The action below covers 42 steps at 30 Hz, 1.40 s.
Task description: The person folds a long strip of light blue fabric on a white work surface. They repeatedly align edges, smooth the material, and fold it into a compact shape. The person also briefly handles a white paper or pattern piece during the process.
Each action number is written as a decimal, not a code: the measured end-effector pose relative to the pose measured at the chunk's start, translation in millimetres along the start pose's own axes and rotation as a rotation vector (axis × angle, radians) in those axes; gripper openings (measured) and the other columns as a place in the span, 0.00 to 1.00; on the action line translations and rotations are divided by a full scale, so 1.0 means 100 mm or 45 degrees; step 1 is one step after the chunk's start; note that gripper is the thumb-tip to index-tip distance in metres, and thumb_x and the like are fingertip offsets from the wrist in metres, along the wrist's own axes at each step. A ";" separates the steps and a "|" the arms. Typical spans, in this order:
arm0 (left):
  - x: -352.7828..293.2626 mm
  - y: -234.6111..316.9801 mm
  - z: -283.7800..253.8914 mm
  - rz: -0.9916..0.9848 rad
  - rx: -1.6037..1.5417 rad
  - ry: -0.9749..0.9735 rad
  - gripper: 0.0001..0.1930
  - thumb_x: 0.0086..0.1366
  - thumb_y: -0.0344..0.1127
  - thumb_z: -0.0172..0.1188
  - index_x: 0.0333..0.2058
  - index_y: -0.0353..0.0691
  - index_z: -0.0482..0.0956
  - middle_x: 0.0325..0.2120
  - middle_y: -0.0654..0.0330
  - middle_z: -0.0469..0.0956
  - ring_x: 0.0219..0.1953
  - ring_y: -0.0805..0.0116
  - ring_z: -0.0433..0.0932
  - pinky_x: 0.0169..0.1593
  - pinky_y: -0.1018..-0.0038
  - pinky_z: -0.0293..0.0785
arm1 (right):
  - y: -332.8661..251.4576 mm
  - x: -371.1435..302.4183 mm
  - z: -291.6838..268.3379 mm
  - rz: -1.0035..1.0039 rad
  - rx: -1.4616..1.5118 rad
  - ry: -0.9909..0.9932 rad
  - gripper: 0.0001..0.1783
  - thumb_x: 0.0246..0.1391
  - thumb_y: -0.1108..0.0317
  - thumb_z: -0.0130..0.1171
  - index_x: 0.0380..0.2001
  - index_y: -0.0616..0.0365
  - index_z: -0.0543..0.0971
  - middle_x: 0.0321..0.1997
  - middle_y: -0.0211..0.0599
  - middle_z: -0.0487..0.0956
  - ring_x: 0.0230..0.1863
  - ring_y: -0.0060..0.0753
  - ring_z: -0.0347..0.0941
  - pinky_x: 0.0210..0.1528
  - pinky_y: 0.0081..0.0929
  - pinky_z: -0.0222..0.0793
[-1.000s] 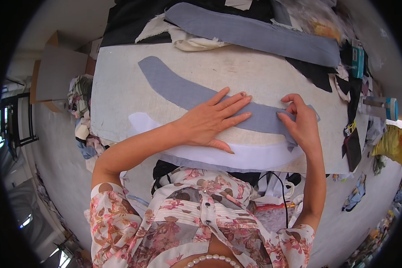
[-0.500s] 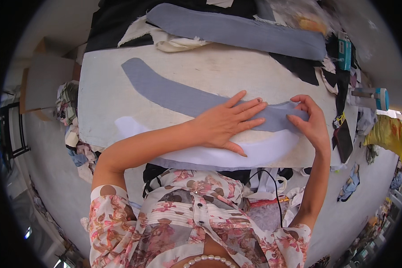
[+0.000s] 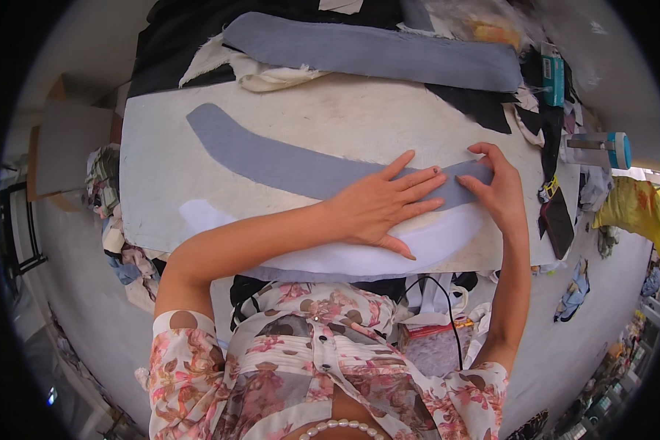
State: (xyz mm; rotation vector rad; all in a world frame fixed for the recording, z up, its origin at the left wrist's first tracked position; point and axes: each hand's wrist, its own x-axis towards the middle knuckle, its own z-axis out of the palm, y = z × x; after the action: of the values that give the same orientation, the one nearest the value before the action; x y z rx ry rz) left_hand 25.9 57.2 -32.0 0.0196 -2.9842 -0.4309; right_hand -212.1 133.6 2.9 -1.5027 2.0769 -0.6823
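Observation:
A curved blue-grey fabric strip [image 3: 271, 158] lies across the pale tabletop [image 3: 158, 176]. My left hand [image 3: 385, 204] rests flat on its right part, fingers spread and pointing right. At the strip's right end is my right hand [image 3: 495, 183], its thumb and forefinger apart and touching the cloth; the other fingers are partly hidden. Nearer to me, a white curved piece [image 3: 444, 238] lies along the front edge, partly covered by my left hand and forearm. A grey edge shows beneath it.
Along the far side lie a wide grey fabric piece [image 3: 374, 53], cream scraps [image 3: 271, 76] and black cloth [image 3: 169, 55]. To the right are a teal box [image 3: 552, 77], a clear cup with a blue lid [image 3: 598, 151] and a dark flat object [image 3: 558, 227]. Cloth heaps [image 3: 106, 180] flank the table.
My right thumb and forefinger have spread from a closer grip, and the strip's raised right edge now lies flatter. My left hand remains on the strip. The whole view has shifted slightly.

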 end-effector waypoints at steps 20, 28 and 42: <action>0.16 0.09 0.05 -0.065 -0.104 0.050 0.47 0.60 0.72 0.44 0.64 0.36 0.62 0.69 0.45 0.48 0.73 0.52 0.44 0.71 0.47 0.33 | 0.25 -0.08 -0.19 0.146 0.501 0.333 0.08 0.62 0.65 0.55 0.36 0.57 0.78 0.29 0.26 0.78 0.26 0.15 0.68 0.30 0.16 0.64; 0.22 0.16 -0.26 -0.157 -0.151 0.143 0.43 0.57 0.62 0.58 0.63 0.39 0.63 0.69 0.42 0.49 0.72 0.45 0.45 0.69 0.42 0.31 | -0.25 -0.59 -0.08 -0.096 0.413 0.362 0.04 0.56 0.70 0.61 0.33 0.59 0.79 0.23 0.25 0.76 0.22 0.13 0.66 0.26 0.16 0.63; -1.46 0.14 -0.68 -0.451 0.025 0.587 0.23 0.50 0.28 0.66 0.48 0.38 0.77 0.62 0.48 0.66 0.67 0.42 0.59 0.67 0.40 0.45 | -0.52 -1.07 0.59 -0.217 0.471 0.043 0.08 0.56 0.69 0.59 0.38 0.59 0.80 0.32 0.36 0.81 0.33 0.26 0.76 0.38 0.24 0.72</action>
State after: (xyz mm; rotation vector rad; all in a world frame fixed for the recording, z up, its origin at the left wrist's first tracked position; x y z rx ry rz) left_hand 179.8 55.9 18.4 0.5736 -2.5253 -0.3699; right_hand -106.6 215.4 1.6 -1.4674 1.7367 -1.0958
